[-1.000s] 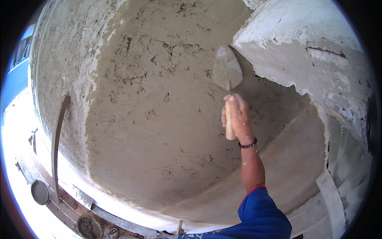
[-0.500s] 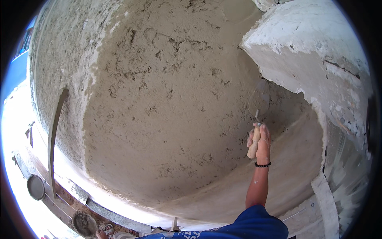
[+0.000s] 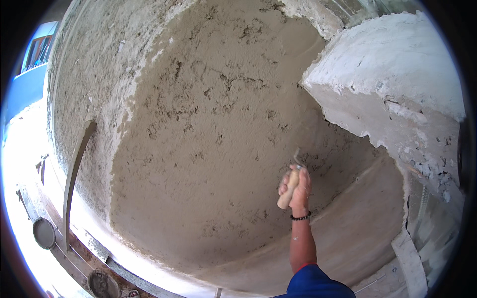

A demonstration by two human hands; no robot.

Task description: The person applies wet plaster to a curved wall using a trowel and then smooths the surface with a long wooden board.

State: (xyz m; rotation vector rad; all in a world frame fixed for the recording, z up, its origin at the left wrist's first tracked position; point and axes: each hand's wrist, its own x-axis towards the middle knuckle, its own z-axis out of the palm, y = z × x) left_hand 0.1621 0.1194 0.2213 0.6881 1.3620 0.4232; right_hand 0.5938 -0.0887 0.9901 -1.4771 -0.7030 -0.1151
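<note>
My right hand (image 3: pixel 296 186), below a dark beaded bracelet, grips the wooden handle of a trowel (image 3: pixel 288 191) against the broad grey plastered surface (image 3: pixel 194 139). The trowel's bent metal shank shows above my fingers; its blade is blurred and hard to tell from the mortar. The plaster is pitted in patches and smoother toward the right and lower part. Just up and right of my hand juts a chipped white concrete block (image 3: pixel 382 74) with a ragged lower edge. My left hand is not in view.
A long curved strip (image 3: pixel 77 164) leans at the plaster's left. Below lie boards with a round mortar pan (image 3: pixel 43 233) and a second pan (image 3: pixel 102 283). A pale strip (image 3: pixel 407 260) runs at lower right. A blue wall (image 3: pixel 30 89) with a window stands beyond the left edge.
My right hand and trowel first moved down and right from higher on the plaster, then back to the left and slightly lower. The view has shifted a little.
</note>
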